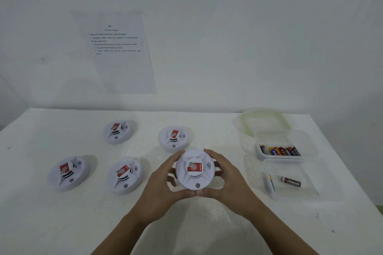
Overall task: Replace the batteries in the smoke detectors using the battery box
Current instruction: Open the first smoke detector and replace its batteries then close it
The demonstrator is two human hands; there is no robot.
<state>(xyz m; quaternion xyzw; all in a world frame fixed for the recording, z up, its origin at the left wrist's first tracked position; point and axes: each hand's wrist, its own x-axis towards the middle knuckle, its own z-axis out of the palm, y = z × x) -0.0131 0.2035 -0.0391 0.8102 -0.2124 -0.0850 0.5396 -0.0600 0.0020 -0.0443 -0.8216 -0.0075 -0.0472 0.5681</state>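
White table top (62,223) fills the lower frame. At lower centre we find the left hand (163,178) and the right hand (228,176) cupped round opposite sides of one round white plastic smoke detector with a red label (194,168). The fingers curl on its rim and the thumbs meet at its near edge. It sits face up; we cannot tell whether it is lifted clear of the table.

To the left lie two more white detectors, one at centre left (124,175) and one further left (69,173), both untouched. At lower right stands a shallow clear plastic container (300,194) holding one black cylindrical battery (291,181) and a pale slender item (271,183) that we cannot identify.

Just beyond it is the clear plastic battery box (281,136), open, with a row of mixed red, blue and black batteries (279,151) along its near wall. Two further detectors sit behind the hands, one just beyond them (173,137) and one to its left (118,131). A green-rimmed clear lid (263,120) lies at the table's far right. A printed paper sheet (116,51) hangs on the wall, upper left.

Judgement: the step in hand is opening this unit. No battery compartment shows on the upper face, so the next move likely calls for turning it over or twisting the base free, with a firm grip on both sides.
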